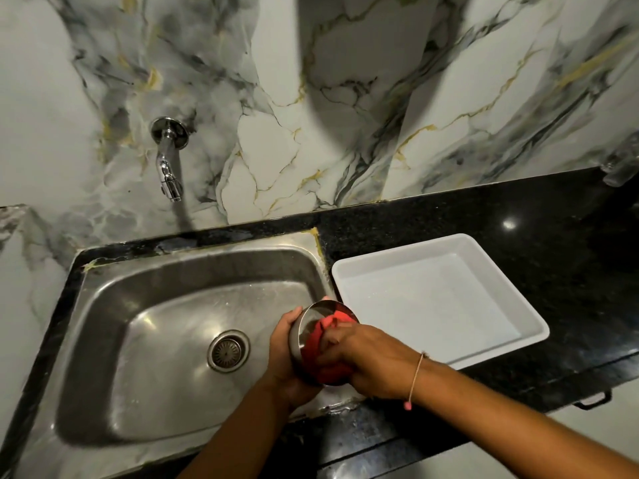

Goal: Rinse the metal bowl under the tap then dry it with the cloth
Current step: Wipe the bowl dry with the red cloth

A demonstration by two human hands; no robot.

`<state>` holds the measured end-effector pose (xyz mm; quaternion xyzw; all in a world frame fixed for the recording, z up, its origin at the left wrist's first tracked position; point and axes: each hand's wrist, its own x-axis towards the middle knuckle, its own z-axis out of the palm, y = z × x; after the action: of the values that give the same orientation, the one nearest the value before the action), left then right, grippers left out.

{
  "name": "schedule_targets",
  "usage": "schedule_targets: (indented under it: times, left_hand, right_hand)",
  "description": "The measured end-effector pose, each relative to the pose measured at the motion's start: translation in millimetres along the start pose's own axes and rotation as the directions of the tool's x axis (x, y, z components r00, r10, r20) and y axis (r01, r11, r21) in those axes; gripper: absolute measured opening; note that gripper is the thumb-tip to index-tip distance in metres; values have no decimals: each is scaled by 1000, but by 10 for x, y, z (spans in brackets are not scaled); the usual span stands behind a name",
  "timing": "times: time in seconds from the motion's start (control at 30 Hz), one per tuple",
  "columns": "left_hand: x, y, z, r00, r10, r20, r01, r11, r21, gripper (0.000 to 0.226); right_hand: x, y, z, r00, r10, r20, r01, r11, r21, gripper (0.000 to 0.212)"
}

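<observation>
While the left hand [283, 344] cups the tilted metal bowl [304, 326] over the sink's [103, 305] right edge, the right hand's [366, 361] grip closes on a red cloth [325, 366] pressed inside it, beside a white tray [518, 295], with no writing legible.

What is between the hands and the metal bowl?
Only the red cloth: the right hand presses it into the metal bowl. The left hand holds the bowl's outside directly, nothing between, at the sink's right edge.

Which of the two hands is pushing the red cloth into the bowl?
The right hand, wearing the wrist string, presses the red cloth inside the metal bowl. The left hand only cups the bowl's outside.
</observation>
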<state>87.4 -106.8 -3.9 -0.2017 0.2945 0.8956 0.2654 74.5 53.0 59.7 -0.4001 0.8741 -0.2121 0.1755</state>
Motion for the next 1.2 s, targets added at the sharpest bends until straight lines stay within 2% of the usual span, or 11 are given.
schedule_targets:
  times: [0.13, 0.23, 0.43, 0.6, 0.73, 0.9, 0.97, 1.07, 1.1, 1.13, 1.2]
  left_hand:
    - [-10, 39, 37, 1000, 0, -5, 0, 1000, -24, 65]
    - [-20, 67, 96, 1000, -25, -15, 24, 997, -80, 64]
    - [-22, -15, 131, 999, -24, -33, 22, 997, -80, 71]
    - [22, -52, 176, 997, 31, -67, -32, 999, -12, 61]
    - [21, -75, 221, 992, 118, -46, -117, 992, 40, 57]
    - [-3, -175, 192, 984, 158, -81, -158, 987, 6, 55]
    - [-27, -204, 164, 985, 151, -82, -153, 988, -26, 59]
    - [-59, -217, 224, 986, 130, -103, -135, 990, -45, 62]
    - [-58, -221, 244, 979, 155, -129, -164, 985, -60, 62]
    - [-51, -222, 258, 972, 190, -140, -202, 976, -78, 61]
    - [-64, -245, 300, 961, 235, -144, -249, 964, -89, 58]
  right_hand:
    - [-28, 65, -182, 979, -192, -73, 165, 948, -273, 55]
    - [121, 15, -246, 962, -215, -167, 152, 933, -326, 44]
    - [222, 89, -217, 982, -149, -116, 88, 905, -417, 51]
    - [182, 111, -307, 992, 57, -113, -79, 978, -195, 33]
    - [123, 157, -280, 965, 262, -9, -251, 934, 254, 25]
    - [123, 24, 12, 893, 451, 6, -319, 622, 715, 14]
    - [109, -24, 83, 852, 519, 70, -322, 414, 851, 15]
    - [79, -36, 83, 743, 640, 196, -251, -5, 968, 25]
    - [56, -36, 61, 703, 692, 165, -203, -26, 979, 24]
    - [38, -10, 35, 662, 747, 63, -180, 77, 981, 22]
    - [8, 55, -13, 634, 726, -267, -269, 531, 803, 22]
